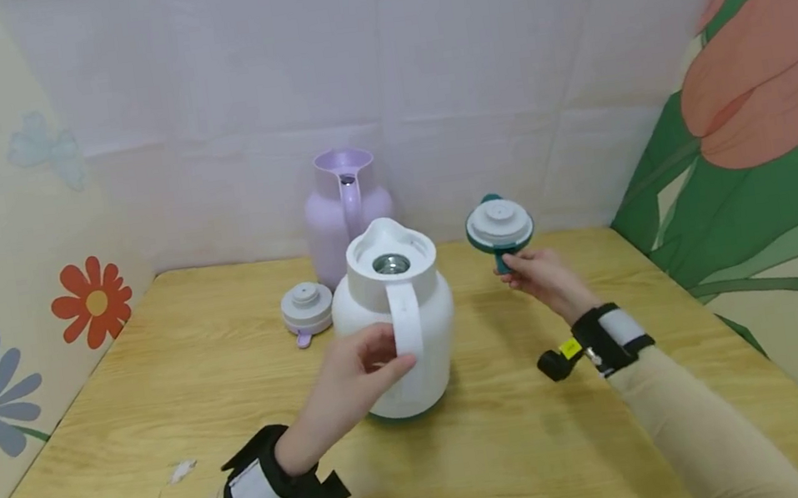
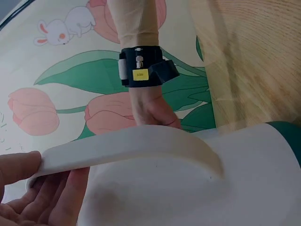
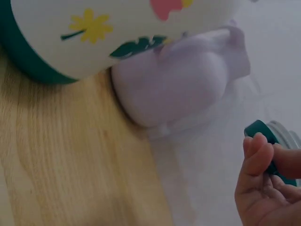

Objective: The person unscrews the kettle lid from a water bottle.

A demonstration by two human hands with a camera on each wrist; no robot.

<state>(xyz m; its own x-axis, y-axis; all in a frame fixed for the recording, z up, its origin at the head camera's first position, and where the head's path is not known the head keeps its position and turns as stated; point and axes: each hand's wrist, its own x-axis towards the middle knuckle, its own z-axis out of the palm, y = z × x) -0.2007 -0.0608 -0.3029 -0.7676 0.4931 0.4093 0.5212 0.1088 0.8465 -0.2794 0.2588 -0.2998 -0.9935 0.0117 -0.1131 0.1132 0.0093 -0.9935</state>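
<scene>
A white thermos jug (image 1: 435, 337) with a green base stands upright and uncovered on the table, its metal mouth showing. My left hand (image 1: 345, 386) grips the jug's handle (image 2: 127, 146), fingers passing behind it and thumb against its outer side. To the right, my right hand (image 1: 547, 280) pinches the tab of a green and grey lid (image 1: 500, 223) and holds it above the table, grey underside up. In the right wrist view, that hand's fingers (image 3: 256, 162) curl against the lid's green part. Printed flowers and leaves decorate the jug's far side.
Behind the white jug stands a lilac thermos jug (image 1: 324, 229), also without a lid. A grey lid with a lilac tab (image 1: 307, 307) lies to the left of the white jug. A small white scrap (image 1: 183, 471) is on the wooden table (image 1: 125, 411) at front left.
</scene>
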